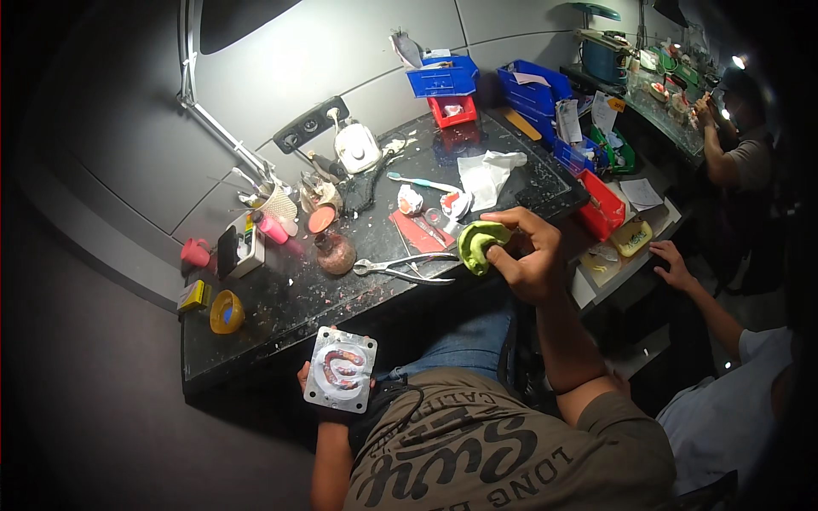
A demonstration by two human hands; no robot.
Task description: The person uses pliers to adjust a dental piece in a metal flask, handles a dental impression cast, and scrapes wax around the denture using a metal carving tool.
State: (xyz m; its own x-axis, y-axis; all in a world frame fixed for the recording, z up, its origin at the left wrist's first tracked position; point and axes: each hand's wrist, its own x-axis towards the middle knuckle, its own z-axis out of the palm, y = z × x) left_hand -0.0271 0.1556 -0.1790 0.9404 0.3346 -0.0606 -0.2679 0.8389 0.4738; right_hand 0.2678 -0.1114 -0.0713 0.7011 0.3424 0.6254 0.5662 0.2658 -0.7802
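My left hand [304,375] grips a square metal denture flask half [341,370] below the table's front edge. Pale plaster with a reddish U-shaped mould fills the flask; most of my fingers are hidden under it. Over the table edge, my right hand [535,255] pinches a lime-green, curled, putty-like piece [482,245] between thumb and fingers. Just left of that piece lie metal pliers [400,269] with spread handles. Behind it are two dental casts [410,201] with pink parts, a red sheet [415,232], a teal-and-white toothbrush [423,183] and crumpled white tissue [492,177].
Along the table's left stand a round reddish pot [334,254], a yellow bowl [227,313] and a white holder [247,249]. Blue bins [537,92] stand at the back right. At right, a co-worker's hand [673,266] is beside an open drawer [626,260]; another person [741,153] works farther back.
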